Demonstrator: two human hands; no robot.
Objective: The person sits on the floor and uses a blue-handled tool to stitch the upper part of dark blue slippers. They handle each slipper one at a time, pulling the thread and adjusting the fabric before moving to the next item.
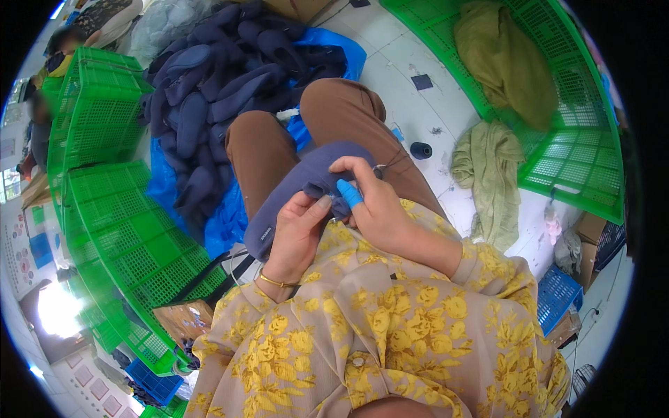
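Note:
Across my lap lies a long, rounded navy cushion-like fabric piece (279,198), which looks like a neck pillow, with a small pale label near its left end. My left hand (296,233) pinches a gathered bit of its navy fabric between thumb and fingers. Close beside it, my right hand (380,209) is bent over the same gathered part, fingers closed on it; a blue wrap (349,193) covers one of its digits. A small dark loop with a metallic glint shows by the right knuckles. Whether a needle is between the fingers cannot be made out.
A heap of similar navy pieces (230,76) lies on blue plastic sheeting (352,52) beyond my knees. Green crates (153,237) stand at left; another (578,160) at right holds olive cloth (505,63). A dark thread spool (421,150) and pale green cloth (488,174) are on the floor.

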